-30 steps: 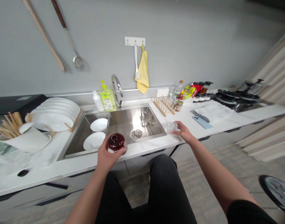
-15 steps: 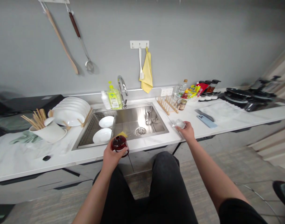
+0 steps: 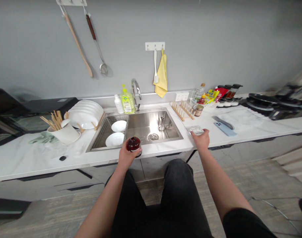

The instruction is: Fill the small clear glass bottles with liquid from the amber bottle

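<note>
My left hand [image 3: 127, 155] is closed around a small dark red lidded bowl [image 3: 133, 144], held at the front edge of the white counter just before the steel sink [image 3: 165, 132]. My right hand [image 3: 202, 138] rests on the counter to the right of the sink, fingers on a small clear plastic container [image 3: 196, 129]. Two white dishes [image 3: 115, 138] lie in the sink's left part.
A rack of white plates [image 3: 85, 114] and a white pot of chopsticks [image 3: 63, 130] stand left of the sink. Soap bottles [image 3: 127, 102] and the tap are behind it. A wooden rack [image 3: 182, 110], condiments, a phone [image 3: 225, 129] and black pans [image 3: 267, 104] lie to the right.
The view has pulled back and shifted left, so the counter looks farther off. My left hand keeps the red bowl near the sink's front edge; my right hand stays on the clear container.
</note>
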`<state>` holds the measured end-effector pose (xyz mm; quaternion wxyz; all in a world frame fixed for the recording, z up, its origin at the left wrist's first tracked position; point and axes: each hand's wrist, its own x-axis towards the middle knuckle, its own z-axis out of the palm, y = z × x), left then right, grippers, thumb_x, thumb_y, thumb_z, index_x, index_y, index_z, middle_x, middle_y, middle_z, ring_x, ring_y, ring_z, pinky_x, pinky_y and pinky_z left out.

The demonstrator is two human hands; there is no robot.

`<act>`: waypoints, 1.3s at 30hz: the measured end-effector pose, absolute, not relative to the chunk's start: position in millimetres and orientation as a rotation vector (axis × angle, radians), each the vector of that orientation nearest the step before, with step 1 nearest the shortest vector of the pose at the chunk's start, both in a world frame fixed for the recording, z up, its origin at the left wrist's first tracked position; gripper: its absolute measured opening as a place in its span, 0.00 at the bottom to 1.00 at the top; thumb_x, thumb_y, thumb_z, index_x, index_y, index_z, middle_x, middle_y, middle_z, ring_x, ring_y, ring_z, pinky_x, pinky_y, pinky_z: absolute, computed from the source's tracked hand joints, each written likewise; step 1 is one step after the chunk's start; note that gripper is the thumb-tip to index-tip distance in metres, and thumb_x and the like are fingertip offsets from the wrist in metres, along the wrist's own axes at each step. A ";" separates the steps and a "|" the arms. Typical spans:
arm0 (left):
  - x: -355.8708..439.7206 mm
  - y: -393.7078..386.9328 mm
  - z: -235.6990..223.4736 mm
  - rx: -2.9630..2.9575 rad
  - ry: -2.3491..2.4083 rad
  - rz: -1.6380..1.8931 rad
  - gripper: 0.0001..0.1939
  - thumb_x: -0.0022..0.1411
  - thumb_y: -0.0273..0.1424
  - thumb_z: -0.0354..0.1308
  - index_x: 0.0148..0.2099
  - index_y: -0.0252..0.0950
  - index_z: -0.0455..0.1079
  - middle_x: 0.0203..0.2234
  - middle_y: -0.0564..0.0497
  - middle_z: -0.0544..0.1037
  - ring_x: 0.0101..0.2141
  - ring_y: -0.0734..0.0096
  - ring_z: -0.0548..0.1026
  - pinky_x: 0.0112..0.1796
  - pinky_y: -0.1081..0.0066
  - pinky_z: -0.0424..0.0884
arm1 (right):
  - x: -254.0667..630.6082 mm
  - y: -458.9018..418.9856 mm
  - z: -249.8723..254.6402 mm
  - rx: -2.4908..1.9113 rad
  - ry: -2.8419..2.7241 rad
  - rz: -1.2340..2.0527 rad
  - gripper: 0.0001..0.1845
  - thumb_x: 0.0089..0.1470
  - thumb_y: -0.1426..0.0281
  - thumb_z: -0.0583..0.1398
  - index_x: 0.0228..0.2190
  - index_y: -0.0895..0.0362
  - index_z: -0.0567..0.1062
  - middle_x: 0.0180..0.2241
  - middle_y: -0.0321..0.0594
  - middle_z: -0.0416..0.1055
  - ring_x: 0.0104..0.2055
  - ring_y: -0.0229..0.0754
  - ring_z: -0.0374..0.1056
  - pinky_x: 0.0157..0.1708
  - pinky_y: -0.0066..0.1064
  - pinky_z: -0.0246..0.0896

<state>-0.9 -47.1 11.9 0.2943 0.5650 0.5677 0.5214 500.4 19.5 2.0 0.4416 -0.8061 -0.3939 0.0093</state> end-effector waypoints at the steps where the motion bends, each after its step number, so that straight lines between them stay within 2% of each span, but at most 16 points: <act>1: -1.6 -44.5 9.5 1.517 1.484 1.393 0.50 0.50 0.46 0.84 0.70 0.40 0.72 0.61 0.39 0.85 0.61 0.43 0.85 0.68 0.46 0.76 | 501.0 19.4 1.3 -1.999 -0.979 0.022 0.50 0.49 0.44 0.73 0.63 0.60 0.69 0.55 0.68 0.81 0.57 0.72 0.79 0.58 0.55 0.72; 4: -2.6 -40.7 4.7 1.541 1.447 1.388 0.53 0.50 0.45 0.84 0.74 0.40 0.69 0.64 0.37 0.83 0.63 0.43 0.84 0.68 0.47 0.76 | 504.4 19.8 -1.4 -1.991 -0.994 0.017 0.50 0.48 0.44 0.74 0.63 0.60 0.70 0.55 0.67 0.82 0.56 0.72 0.79 0.58 0.55 0.72; 10: -5.4 -43.9 2.8 1.579 1.507 1.259 0.52 0.50 0.43 0.84 0.73 0.39 0.70 0.58 0.38 0.87 0.58 0.41 0.86 0.63 0.45 0.79 | 512.7 22.8 -2.5 -1.985 -0.991 0.078 0.51 0.43 0.45 0.77 0.60 0.59 0.73 0.56 0.68 0.81 0.57 0.73 0.78 0.61 0.58 0.72; 14: -7.1 -41.8 1.7 1.560 1.509 1.252 0.61 0.49 0.40 0.86 0.80 0.40 0.63 0.62 0.36 0.84 0.62 0.39 0.84 0.66 0.43 0.77 | 515.2 20.0 4.1 -1.969 -0.972 0.112 0.50 0.40 0.43 0.77 0.57 0.58 0.75 0.54 0.65 0.82 0.56 0.72 0.78 0.61 0.60 0.73; 18: -10.8 -43.2 -4.7 1.571 1.331 1.279 0.77 0.46 0.38 0.87 0.87 0.42 0.44 0.75 0.29 0.72 0.72 0.38 0.75 0.72 0.43 0.69 | 517.9 8.2 15.5 -1.899 -0.991 0.123 0.49 0.36 0.42 0.77 0.53 0.56 0.76 0.50 0.58 0.83 0.51 0.68 0.78 0.58 0.61 0.74; 21: -25.7 -55.9 -12.4 1.558 1.259 1.304 0.82 0.42 0.38 0.87 0.88 0.45 0.39 0.80 0.26 0.61 0.78 0.33 0.66 0.73 0.39 0.66 | 515.3 -9.9 26.0 -1.769 -1.021 0.173 0.48 0.35 0.41 0.77 0.52 0.55 0.77 0.45 0.52 0.83 0.46 0.64 0.79 0.53 0.58 0.75; 23: -46.6 -69.3 -15.3 1.555 1.309 1.348 0.78 0.45 0.40 0.86 0.87 0.49 0.42 0.81 0.27 0.60 0.78 0.32 0.64 0.72 0.36 0.66 | 508.3 -27.0 33.7 -1.668 -1.063 0.225 0.49 0.36 0.41 0.78 0.53 0.55 0.77 0.44 0.50 0.82 0.44 0.61 0.79 0.50 0.56 0.76; 24: -60.9 -76.3 -14.8 1.561 1.348 1.381 0.73 0.49 0.41 0.84 0.86 0.50 0.45 0.80 0.29 0.62 0.78 0.34 0.65 0.72 0.37 0.67 | 502.8 -36.7 37.5 -1.631 -1.088 0.251 0.49 0.36 0.42 0.79 0.54 0.55 0.77 0.44 0.49 0.82 0.44 0.60 0.79 0.49 0.55 0.77; 26: -96.7 -88.1 -8.5 1.589 1.491 1.453 0.56 0.59 0.44 0.77 0.83 0.49 0.55 0.77 0.34 0.68 0.75 0.40 0.70 0.69 0.41 0.72 | 488.3 -57.4 44.7 -1.583 -1.137 0.308 0.48 0.37 0.43 0.80 0.55 0.53 0.78 0.44 0.47 0.81 0.43 0.58 0.79 0.46 0.53 0.78; 28: -139.1 -94.5 4.8 1.628 1.823 1.490 0.36 0.68 0.47 0.68 0.73 0.43 0.68 0.68 0.37 0.78 0.68 0.45 0.78 0.65 0.47 0.77 | 469.4 -78.0 50.3 -1.523 -1.176 0.399 0.46 0.38 0.44 0.81 0.54 0.51 0.79 0.43 0.44 0.81 0.43 0.57 0.79 0.46 0.53 0.80; 29: -160.8 -95.1 13.1 1.639 2.080 1.479 0.29 0.70 0.48 0.64 0.67 0.41 0.73 0.62 0.38 0.81 0.62 0.46 0.81 0.62 0.48 0.79 | 458.8 -87.9 52.4 -1.473 -1.189 0.466 0.45 0.38 0.46 0.82 0.54 0.50 0.79 0.42 0.42 0.81 0.42 0.56 0.79 0.45 0.52 0.81; 30: -181.6 -94.3 21.8 1.631 2.210 1.460 0.26 0.69 0.47 0.64 0.62 0.38 0.74 0.59 0.37 0.81 0.61 0.43 0.80 0.64 0.44 0.77 | 447.8 -97.2 53.9 -1.409 -1.192 0.541 0.44 0.38 0.47 0.83 0.53 0.49 0.79 0.41 0.41 0.81 0.41 0.55 0.80 0.44 0.52 0.82; 32: -217.1 -88.8 37.7 1.643 2.346 1.400 0.24 0.63 0.44 0.67 0.56 0.37 0.75 0.53 0.37 0.80 0.63 0.35 0.76 0.69 0.37 0.69 | 425.7 -114.2 55.7 -1.284 -1.177 0.678 0.44 0.37 0.50 0.85 0.53 0.48 0.78 0.41 0.40 0.81 0.39 0.54 0.80 0.42 0.51 0.83; 34: -241.4 -80.5 48.4 1.654 2.406 1.318 0.21 0.58 0.41 0.69 0.50 0.37 0.73 0.47 0.39 0.80 0.63 0.31 0.74 0.71 0.35 0.65 | 405.2 -128.8 56.9 -1.209 -1.190 0.795 0.43 0.38 0.52 0.85 0.52 0.46 0.78 0.43 0.41 0.83 0.41 0.56 0.81 0.45 0.53 0.84; 39: -263.0 -63.6 53.6 1.555 2.557 1.049 0.15 0.55 0.37 0.66 0.36 0.42 0.61 0.32 0.44 0.74 0.52 0.32 0.80 0.60 0.34 0.73 | 368.2 -154.1 62.7 -1.152 -1.275 0.968 0.40 0.41 0.55 0.86 0.54 0.42 0.79 0.47 0.43 0.84 0.46 0.62 0.83 0.52 0.60 0.84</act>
